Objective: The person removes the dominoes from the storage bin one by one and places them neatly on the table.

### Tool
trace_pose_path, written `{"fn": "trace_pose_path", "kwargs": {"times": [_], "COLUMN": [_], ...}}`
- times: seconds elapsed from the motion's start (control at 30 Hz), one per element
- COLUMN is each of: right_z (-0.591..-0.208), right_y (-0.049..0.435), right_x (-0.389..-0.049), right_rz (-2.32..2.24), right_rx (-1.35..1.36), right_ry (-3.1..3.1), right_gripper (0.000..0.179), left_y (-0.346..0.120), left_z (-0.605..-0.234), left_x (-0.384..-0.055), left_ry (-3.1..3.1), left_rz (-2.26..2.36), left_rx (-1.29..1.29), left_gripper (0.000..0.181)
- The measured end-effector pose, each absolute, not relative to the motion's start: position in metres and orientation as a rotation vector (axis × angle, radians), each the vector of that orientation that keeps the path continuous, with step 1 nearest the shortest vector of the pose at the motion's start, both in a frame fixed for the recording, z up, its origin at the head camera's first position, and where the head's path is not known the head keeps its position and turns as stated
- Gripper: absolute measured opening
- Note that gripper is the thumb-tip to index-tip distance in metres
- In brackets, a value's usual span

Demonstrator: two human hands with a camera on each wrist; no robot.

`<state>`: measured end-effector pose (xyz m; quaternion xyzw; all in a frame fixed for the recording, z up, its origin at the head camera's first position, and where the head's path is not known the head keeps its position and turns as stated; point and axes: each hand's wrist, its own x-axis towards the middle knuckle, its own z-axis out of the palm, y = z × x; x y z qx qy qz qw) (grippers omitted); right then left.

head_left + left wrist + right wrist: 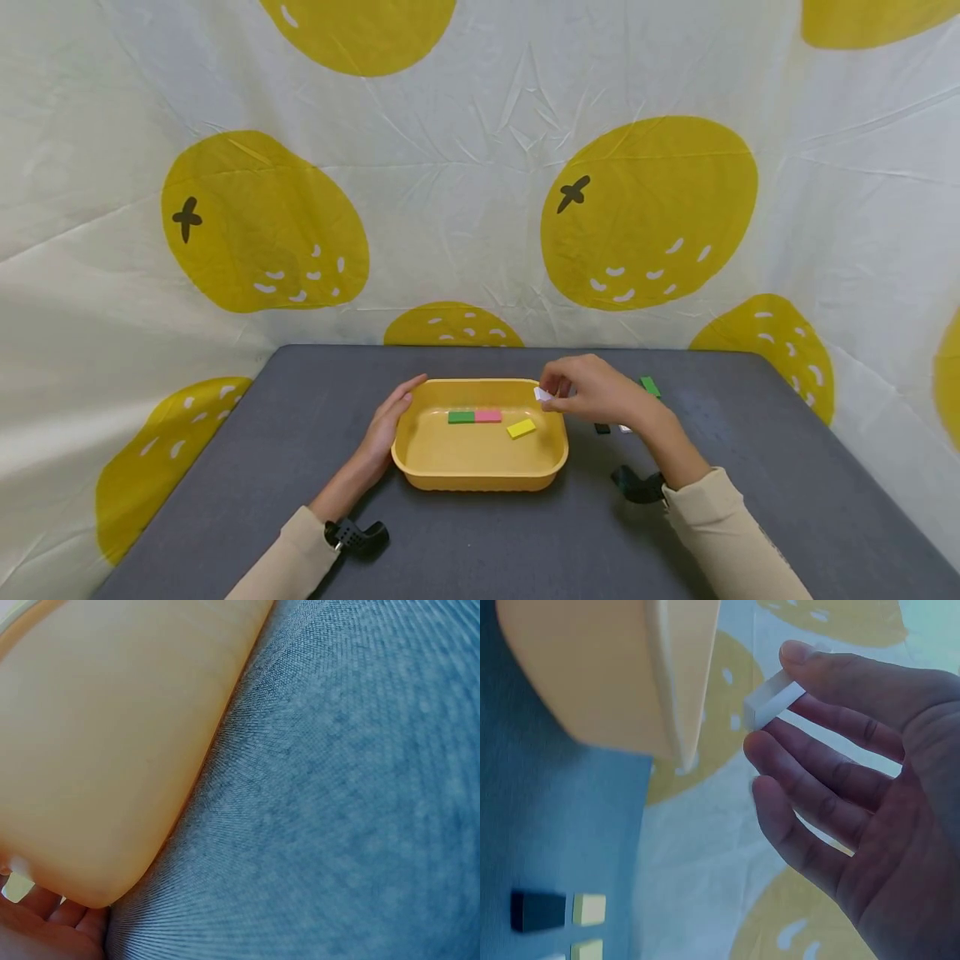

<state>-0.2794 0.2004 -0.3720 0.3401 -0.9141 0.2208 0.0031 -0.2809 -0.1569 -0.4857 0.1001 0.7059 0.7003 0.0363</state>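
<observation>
Betw. thumb & fingertips of the R hand (600, 392) sits a small white block (772, 701), pinched; the lower fingers curve loosely, a bit apart, w/ nothing in them. Just under those fingertips, head view, is the R end of the yellow tray (480, 482); can't tell if the block touches its rim. In the tray, L of the pinch & a little nearer the person, lies a yellow block (521, 428), askew; farther L, a pink block (488, 416) & a green block (461, 417) end to end in a row. On the table (480, 542), near side of the R fingers & partly hidden by the hand: a black block (602, 429) & a 2nd white block (626, 429); R wrist view also shows two pale blocks (589, 909) by the black one. Past the R knuckles, a 2nd green block (649, 386). Well L of the R fingers, the L hand (384, 433) rests against the tray's L wall, fingers extended along the outside; exact spacing can't tell, mostly hidden. Beyond both hands' fingertips, behind the table's far edge, hangs white cloth (480, 208) w/ big yellow fruit-like prints.
</observation>
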Motion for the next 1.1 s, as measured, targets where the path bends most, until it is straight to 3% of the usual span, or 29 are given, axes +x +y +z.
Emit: {"fn": "trace_pose_path", "kwargs": {"times": [0.23,0.53,0.7,1.1], "right_z": [-0.376,-0.384,-0.388,-0.398], "right_y": [0.233,0.274,0.294,0.325], "right_x": [-0.276,-0.272,-0.272,-0.275], "right_rz": [0.773,0.787,0.799,0.951], "right_rx": [0.992,0.788,0.722,0.637], "right_ry": [-2.86,-2.91,-2.909,-2.964], "right_gripper": [0.012,0.042,0.048,0.029], "left_y": [-0.155,-0.157,-0.157,-0.158], "left_z": [-0.485,-0.484,-0.484,-0.484], "left_x": [-0.281,-0.28,-0.28,-0.28], "left_ry": [2.191,2.184,2.185,2.189], "left_rz": [2.136,2.134,2.129,2.124], "left_rx": [0.295,0.275,0.277,0.291], "left_gripper": [0.048,0.046,0.046,0.047]}}
